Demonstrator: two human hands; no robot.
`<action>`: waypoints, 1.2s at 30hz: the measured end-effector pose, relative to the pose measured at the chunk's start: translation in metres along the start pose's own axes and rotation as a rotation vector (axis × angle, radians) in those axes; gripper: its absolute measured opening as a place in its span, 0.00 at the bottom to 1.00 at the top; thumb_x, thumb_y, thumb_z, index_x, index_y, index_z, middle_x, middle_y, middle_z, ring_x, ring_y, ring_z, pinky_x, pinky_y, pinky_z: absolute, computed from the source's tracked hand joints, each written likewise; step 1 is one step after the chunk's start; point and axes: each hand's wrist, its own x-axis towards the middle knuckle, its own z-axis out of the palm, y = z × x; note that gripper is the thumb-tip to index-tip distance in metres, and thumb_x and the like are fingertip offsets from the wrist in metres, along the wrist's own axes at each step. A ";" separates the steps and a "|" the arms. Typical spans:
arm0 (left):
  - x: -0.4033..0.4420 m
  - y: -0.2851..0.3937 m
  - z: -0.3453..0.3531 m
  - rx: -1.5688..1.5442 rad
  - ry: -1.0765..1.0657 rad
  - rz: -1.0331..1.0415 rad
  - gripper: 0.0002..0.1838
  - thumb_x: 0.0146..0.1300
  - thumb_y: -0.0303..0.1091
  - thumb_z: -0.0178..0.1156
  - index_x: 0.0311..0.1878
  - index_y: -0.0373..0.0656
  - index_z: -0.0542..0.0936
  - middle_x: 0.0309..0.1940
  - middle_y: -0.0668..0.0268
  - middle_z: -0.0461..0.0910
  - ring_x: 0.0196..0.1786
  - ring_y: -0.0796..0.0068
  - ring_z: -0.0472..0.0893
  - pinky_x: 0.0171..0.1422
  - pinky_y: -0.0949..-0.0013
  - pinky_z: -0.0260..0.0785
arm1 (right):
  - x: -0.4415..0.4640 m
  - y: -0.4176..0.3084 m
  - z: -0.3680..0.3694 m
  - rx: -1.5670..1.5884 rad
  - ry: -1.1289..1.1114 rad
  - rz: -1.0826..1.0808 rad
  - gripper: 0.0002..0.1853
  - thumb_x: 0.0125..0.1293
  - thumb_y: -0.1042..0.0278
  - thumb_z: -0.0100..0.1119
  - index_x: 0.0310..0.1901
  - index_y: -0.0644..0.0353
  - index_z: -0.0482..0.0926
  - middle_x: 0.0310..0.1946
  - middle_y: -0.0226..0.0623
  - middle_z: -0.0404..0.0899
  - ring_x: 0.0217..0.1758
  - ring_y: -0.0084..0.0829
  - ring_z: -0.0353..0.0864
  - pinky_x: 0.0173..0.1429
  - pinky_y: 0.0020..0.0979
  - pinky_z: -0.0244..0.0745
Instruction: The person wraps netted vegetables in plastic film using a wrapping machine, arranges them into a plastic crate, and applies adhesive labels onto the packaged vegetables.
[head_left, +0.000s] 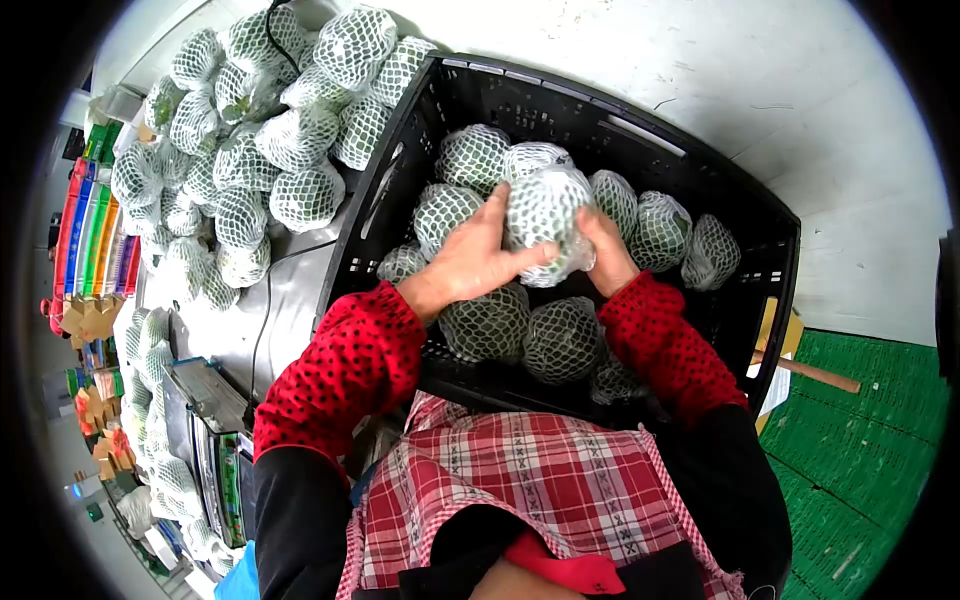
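Observation:
Between my two hands is a round piece of pale green produce [550,215] in a white foam net, with clear plastic film around its lower side. My left hand [478,252] grips its left side, thumb across the front. On the opposite side, the fingers of my right hand [606,250] press against it. They hold it above a black plastic crate [620,120]. Inside the crate lie several similar netted pieces, among them one at the back left [474,158] and another near the front [562,340]. The exact kind of produce is hidden by netting.
Left of the crate, a pile of netted produce [240,160] covers a metal table [290,300], where a black cable [262,335] runs. Farther left are colourful stacked bins [95,230]. A white wall [800,120] stands behind the crate; green flooring [860,450] and a wooden stick [820,374] are at right.

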 end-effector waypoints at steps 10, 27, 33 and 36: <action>-0.006 -0.059 -0.029 0.689 -0.085 0.378 0.45 0.51 0.73 0.60 0.57 0.41 0.80 0.61 0.64 0.76 0.73 0.58 0.63 0.76 0.49 0.49 | 0.006 0.051 -0.020 0.312 -0.015 0.315 0.33 0.76 0.42 0.39 0.71 0.59 0.61 0.67 0.43 0.69 0.68 0.40 0.70 0.69 0.46 0.67; 0.041 -0.031 0.021 0.812 -0.006 0.113 0.48 0.42 0.79 0.57 0.38 0.32 0.82 0.37 0.52 0.78 0.44 0.57 0.76 0.51 0.55 0.67 | 0.031 0.091 -0.035 -0.352 0.238 0.109 0.44 0.67 0.44 0.56 0.70 0.76 0.57 0.68 0.54 0.62 0.69 0.43 0.64 0.71 0.38 0.60; 0.009 -0.018 -0.025 0.551 0.020 0.365 0.45 0.49 0.70 0.60 0.54 0.34 0.78 0.50 0.51 0.77 0.55 0.55 0.76 0.60 0.54 0.66 | 0.015 0.076 -0.008 -0.527 0.277 -0.260 0.35 0.67 0.55 0.57 0.67 0.71 0.62 0.64 0.52 0.64 0.64 0.41 0.67 0.65 0.38 0.65; 0.000 -0.029 -0.119 0.705 0.632 0.344 0.48 0.44 0.64 0.69 0.61 0.36 0.72 0.56 0.48 0.75 0.62 0.49 0.72 0.66 0.48 0.64 | 0.021 0.086 -0.018 -0.549 0.287 -0.188 0.36 0.67 0.52 0.54 0.69 0.69 0.58 0.66 0.52 0.62 0.68 0.43 0.62 0.71 0.42 0.56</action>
